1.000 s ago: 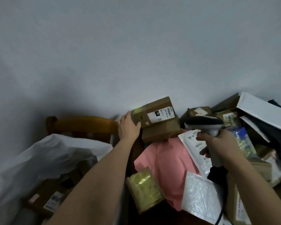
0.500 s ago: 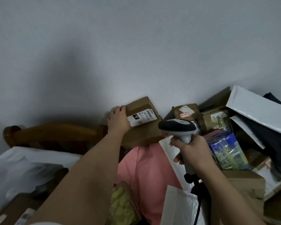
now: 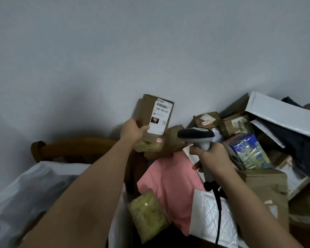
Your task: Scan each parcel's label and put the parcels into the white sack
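Note:
My left hand (image 3: pixel 133 130) grips a brown cardboard parcel (image 3: pixel 151 122) by its lower left side and holds it upright above the pile, its white barcode label (image 3: pixel 160 118) facing me. My right hand (image 3: pixel 210 158) holds a grey and black handheld scanner (image 3: pixel 197 135) by the handle, its head just right of the parcel's lower edge. The white sack (image 3: pixel 34 178) lies open at the lower left, below my left forearm.
A heap of parcels fills the right side: a pink mailer (image 3: pixel 170 183), a yellow-green packet (image 3: pixel 148 212), a white bubble mailer (image 3: pixel 211 217), a blue wrapped pack (image 3: pixel 247 151), and several brown boxes (image 3: pixel 206 119). A wooden chair back (image 3: pixel 75 145) stands behind the sack. A plain wall is behind.
My left hand has lifted the labelled brown box off the pile and turned it upright, label toward me. The scanner in my right hand stays close beside it.

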